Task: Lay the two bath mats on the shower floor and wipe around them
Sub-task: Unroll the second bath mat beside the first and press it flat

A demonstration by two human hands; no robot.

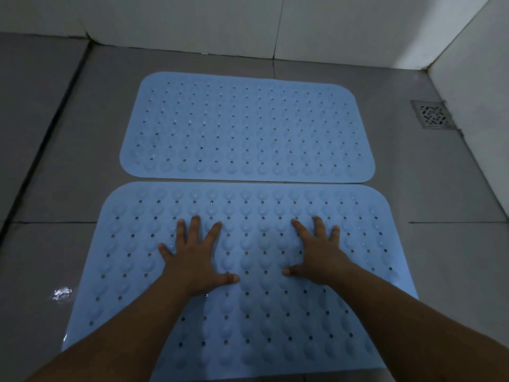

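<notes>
Near mat (248, 326) flat under both hands (192, 260), fingers spread.

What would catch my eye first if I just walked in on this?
Two light blue bath mats lie flat on the grey tiled floor, the far mat near the wall, the near mat just in front of it. The left hand and right hand press flat on the near mat, fingers spread. A metal drain sits in the right corner.

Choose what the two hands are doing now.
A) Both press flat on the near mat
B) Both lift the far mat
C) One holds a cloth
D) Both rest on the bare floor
A: the left hand and right hand lie spread, fingers straight, on the near mat.
</notes>
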